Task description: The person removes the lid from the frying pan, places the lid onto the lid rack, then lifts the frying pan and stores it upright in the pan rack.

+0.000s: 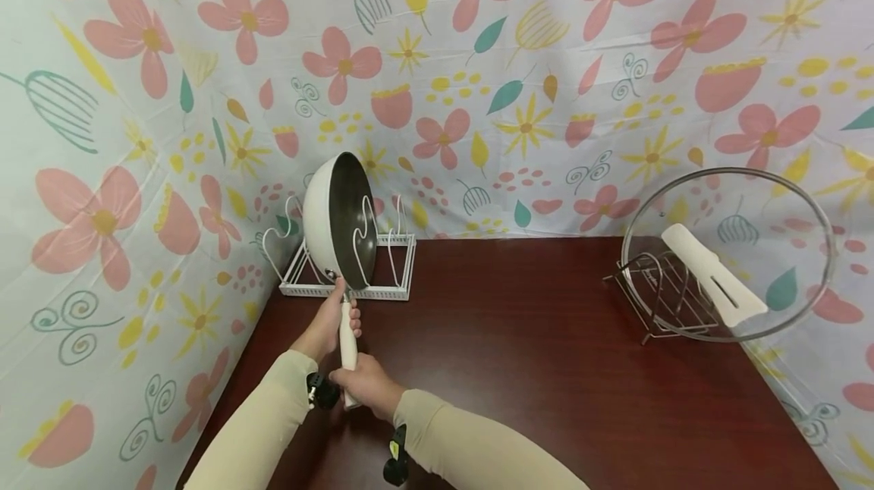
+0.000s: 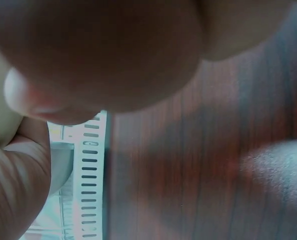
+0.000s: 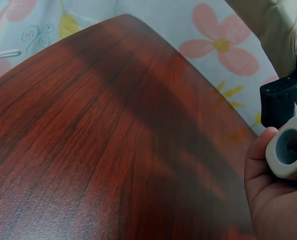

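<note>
A white pan (image 1: 319, 209) with a dark inside stands on its side in a white wire rack (image 1: 355, 293) at the back left. Its long cream handle (image 1: 348, 342) points toward me. My left hand (image 1: 328, 327) grips the handle close to the pan, the thumb lying up along it. Lower down, my right hand (image 1: 372, 386) holds the same handle near its end. In the right wrist view the hollow handle end (image 3: 272, 154) shows between thumb and palm. Blurred fingers (image 2: 113, 55) fill the top of the left wrist view, with the slotted rack edge behind them.
On the right of the dark red wooden table (image 1: 519, 369), a dark wire rack (image 1: 658, 296) bears a large glass lid (image 1: 829, 247) with a cream handle (image 1: 713, 275), tilted up. Flower-printed cloth (image 1: 519, 164) walls the back and both sides.
</note>
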`<action>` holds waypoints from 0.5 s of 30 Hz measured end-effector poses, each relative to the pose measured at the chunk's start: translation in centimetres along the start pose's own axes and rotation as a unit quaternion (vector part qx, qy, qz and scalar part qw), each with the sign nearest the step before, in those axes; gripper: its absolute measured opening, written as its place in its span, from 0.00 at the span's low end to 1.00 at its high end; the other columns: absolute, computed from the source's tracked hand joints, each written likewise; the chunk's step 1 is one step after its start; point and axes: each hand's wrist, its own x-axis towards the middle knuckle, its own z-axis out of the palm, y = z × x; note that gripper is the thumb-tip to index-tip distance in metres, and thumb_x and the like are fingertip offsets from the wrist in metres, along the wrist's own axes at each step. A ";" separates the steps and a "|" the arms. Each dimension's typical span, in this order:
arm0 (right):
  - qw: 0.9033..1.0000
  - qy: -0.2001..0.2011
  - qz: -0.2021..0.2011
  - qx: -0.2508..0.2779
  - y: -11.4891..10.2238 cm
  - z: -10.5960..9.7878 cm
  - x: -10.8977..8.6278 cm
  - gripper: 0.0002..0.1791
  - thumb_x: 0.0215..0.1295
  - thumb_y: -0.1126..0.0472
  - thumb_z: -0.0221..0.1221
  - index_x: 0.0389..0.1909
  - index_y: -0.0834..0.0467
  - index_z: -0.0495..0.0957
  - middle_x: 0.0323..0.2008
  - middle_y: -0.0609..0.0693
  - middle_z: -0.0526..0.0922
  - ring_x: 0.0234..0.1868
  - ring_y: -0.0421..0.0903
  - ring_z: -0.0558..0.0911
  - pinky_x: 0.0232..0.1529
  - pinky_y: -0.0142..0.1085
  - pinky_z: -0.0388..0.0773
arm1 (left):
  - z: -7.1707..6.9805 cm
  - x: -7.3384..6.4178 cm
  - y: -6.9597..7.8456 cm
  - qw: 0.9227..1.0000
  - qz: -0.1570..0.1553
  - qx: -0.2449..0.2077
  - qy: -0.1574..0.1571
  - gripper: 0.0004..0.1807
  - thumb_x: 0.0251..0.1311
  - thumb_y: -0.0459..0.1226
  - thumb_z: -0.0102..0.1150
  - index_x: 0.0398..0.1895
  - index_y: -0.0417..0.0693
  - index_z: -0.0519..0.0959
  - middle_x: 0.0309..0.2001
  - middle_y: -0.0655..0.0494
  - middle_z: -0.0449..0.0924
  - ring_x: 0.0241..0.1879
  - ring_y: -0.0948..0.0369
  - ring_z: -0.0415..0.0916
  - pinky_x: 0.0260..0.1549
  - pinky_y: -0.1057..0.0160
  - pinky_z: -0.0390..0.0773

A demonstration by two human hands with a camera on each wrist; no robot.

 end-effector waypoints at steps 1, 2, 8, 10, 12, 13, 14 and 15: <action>1.000 -0.001 0.000 -0.001 0.1 0.0 -0.1 0.08 0.54 0.61 0.59 0.28 0.59 0.70 0.12 0.52 0.71 0.11 0.43 0.70 0.16 0.43 0.73 | 0.0 -0.1 -0.1 1.000 0.001 -0.003 0.004 0.37 0.45 0.73 0.40 0.24 0.47 0.61 0.14 0.59 0.61 0.12 0.63 0.58 0.15 0.63 0.65; 1.000 -0.001 -0.001 -0.001 0.1 0.0 -0.1 0.08 0.53 0.61 0.59 0.27 0.59 0.70 0.11 0.52 0.70 0.11 0.43 0.70 0.16 0.43 0.73 | 0.1 -0.2 -0.1 1.000 0.002 -0.003 0.007 0.37 0.45 0.73 0.40 0.24 0.47 0.61 0.14 0.59 0.61 0.12 0.63 0.58 0.15 0.63 0.65; 1.000 -0.005 -0.002 -0.002 0.4 0.1 -0.5 0.08 0.53 0.60 0.59 0.25 0.58 0.70 0.10 0.50 0.70 0.10 0.43 0.69 0.14 0.41 0.72 | 0.4 -0.8 -0.4 1.000 0.007 0.005 0.016 0.37 0.46 0.73 0.39 0.24 0.47 0.60 0.14 0.59 0.60 0.12 0.63 0.58 0.14 0.64 0.64; 1.000 -0.006 -0.005 -0.001 0.6 0.2 -0.6 0.07 0.53 0.60 0.59 0.24 0.58 0.70 0.10 0.50 0.69 0.10 0.42 0.69 0.14 0.40 0.71 | 0.5 -0.9 -0.5 1.000 0.007 0.003 0.015 0.38 0.46 0.73 0.39 0.24 0.46 0.60 0.14 0.59 0.60 0.11 0.63 0.58 0.14 0.64 0.64; 1.000 -0.007 -0.009 0.001 0.7 0.2 -0.7 0.07 0.53 0.61 0.58 0.23 0.58 0.70 0.09 0.49 0.69 0.09 0.42 0.69 0.13 0.39 0.71 | 0.5 -1.1 -0.6 1.000 0.005 -0.001 0.013 0.38 0.45 0.73 0.40 0.24 0.45 0.60 0.14 0.59 0.60 0.11 0.63 0.58 0.13 0.64 0.63; 1.000 -0.007 -0.011 0.001 0.8 0.2 -0.7 0.07 0.53 0.61 0.58 0.23 0.58 0.70 0.09 0.49 0.69 0.09 0.42 0.69 0.13 0.39 0.72 | 0.5 -1.1 -0.6 1.000 0.005 -0.001 0.012 0.38 0.45 0.73 0.39 0.24 0.45 0.60 0.14 0.59 0.60 0.11 0.63 0.58 0.13 0.64 0.63; 1.000 -0.006 -0.013 0.001 0.8 0.2 -0.7 0.07 0.52 0.61 0.58 0.23 0.57 0.70 0.09 0.49 0.69 0.09 0.42 0.69 0.13 0.39 0.71 | 0.5 -1.2 -0.6 1.000 0.005 -0.002 0.011 0.38 0.45 0.73 0.40 0.24 0.45 0.60 0.14 0.59 0.60 0.11 0.63 0.58 0.13 0.64 0.63; 1.000 -0.006 -0.014 0.001 0.9 0.2 -0.7 0.07 0.52 0.61 0.58 0.22 0.57 0.70 0.09 0.49 0.69 0.09 0.42 0.69 0.13 0.39 0.72 | 0.5 -1.2 -0.7 1.000 0.004 -0.004 0.009 0.38 0.45 0.73 0.40 0.25 0.45 0.60 0.14 0.59 0.60 0.11 0.63 0.58 0.13 0.64 0.63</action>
